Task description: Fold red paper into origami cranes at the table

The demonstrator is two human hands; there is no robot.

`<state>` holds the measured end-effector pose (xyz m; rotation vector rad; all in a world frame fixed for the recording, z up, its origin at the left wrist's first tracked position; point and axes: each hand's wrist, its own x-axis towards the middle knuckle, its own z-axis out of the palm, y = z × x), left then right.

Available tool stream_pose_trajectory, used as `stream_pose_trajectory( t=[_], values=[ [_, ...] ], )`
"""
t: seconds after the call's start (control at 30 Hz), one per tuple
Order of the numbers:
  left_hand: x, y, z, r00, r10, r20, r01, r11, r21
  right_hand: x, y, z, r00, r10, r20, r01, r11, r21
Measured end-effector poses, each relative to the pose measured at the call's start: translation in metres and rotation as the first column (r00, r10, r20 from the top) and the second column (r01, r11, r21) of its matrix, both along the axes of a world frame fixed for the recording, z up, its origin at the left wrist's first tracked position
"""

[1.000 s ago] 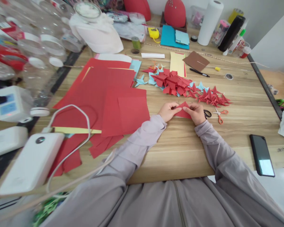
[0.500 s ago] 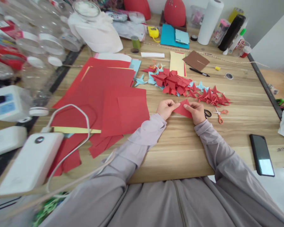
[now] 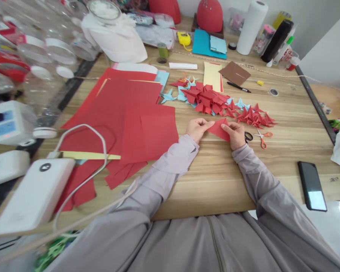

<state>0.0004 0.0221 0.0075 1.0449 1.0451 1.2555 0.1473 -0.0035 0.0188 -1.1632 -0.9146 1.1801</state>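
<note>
A small red paper (image 3: pixel 218 130), folded along at least one edge, is held between my two hands just above the table. My left hand (image 3: pixel 197 128) pinches its left corner between thumb and fingers. On the other side my right hand (image 3: pixel 235 134) grips the right part, the thumb lying on top. Right behind them is a heap of folded red paper stars (image 3: pixel 208 99), with light blue stars (image 3: pixel 168 96) among and beside it. Black-handled scissors (image 3: pixel 248 136) lie partly hidden by my right hand, near orange-handled scissors (image 3: pixel 263 138).
Red paper sheets (image 3: pixel 107 113) are stacked to the left, near a white power bank (image 3: pixel 35 192) with a looping cable. A phone (image 3: pixel 312 185) lies at the right. Toward the back are a pen (image 3: pixel 239 87), brown paper (image 3: pixel 235 73) and a yellow tape measure (image 3: pixel 184 39).
Both hands keep their grip on the red paper, with hardly any movement. The view has shifted very slightly.
</note>
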Motion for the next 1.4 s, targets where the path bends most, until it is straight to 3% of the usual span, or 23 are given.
stream_pose_trajectory(
  t=[0.2, 0.33, 0.4, 0.53, 0.63, 0.83, 0.93, 1.2, 1.4],
  values=[
    [-0.002, 0.006, -0.003, 0.989, -0.067, 0.135, 0.076, 0.995, -0.064, 0.001, 0.002, 0.0, 0.999, -0.029, -0.023, 0.029, 0.999, -0.013],
    [-0.002, 0.008, 0.0, 0.956, 0.032, 0.291, 0.005, 0.992, -0.127, 0.004, 0.002, 0.001, 0.997, -0.069, -0.028, 0.069, 0.998, 0.008],
    [0.0, 0.005, 0.003, 0.972, 0.038, 0.231, -0.019, 0.996, -0.084, 0.004, 0.001, 0.001, 1.0, -0.01, 0.025, 0.01, 1.0, 0.013],
    [0.004, -0.004, 0.008, 0.996, -0.094, 0.002, 0.094, 0.991, 0.095, 0.003, -0.003, 0.0, 0.964, 0.12, 0.237, -0.132, 0.991, 0.036],
    [0.004, -0.006, 0.008, 0.991, -0.127, -0.052, 0.133, 0.982, 0.137, 0.002, -0.004, 0.0, 0.945, 0.162, 0.283, -0.181, 0.982, 0.043],
    [0.004, -0.005, 0.005, 0.969, -0.185, -0.162, 0.212, 0.963, 0.164, 0.001, -0.001, -0.001, 0.944, 0.094, 0.318, -0.136, 0.984, 0.112],
    [0.005, -0.007, 0.004, 0.957, -0.185, -0.222, 0.229, 0.955, 0.191, 0.003, 0.0, -0.004, 0.911, 0.121, 0.393, -0.185, 0.974, 0.129],
    [0.002, -0.009, 0.01, 0.943, -0.248, -0.221, 0.294, 0.933, 0.207, 0.008, 0.001, -0.005, 0.873, 0.191, 0.449, -0.259, 0.961, 0.093],
    [0.001, -0.008, 0.012, 0.938, -0.313, -0.15, 0.339, 0.921, 0.195, 0.006, 0.001, -0.002, 0.922, 0.239, 0.304, -0.26, 0.965, 0.03]
  ],
)
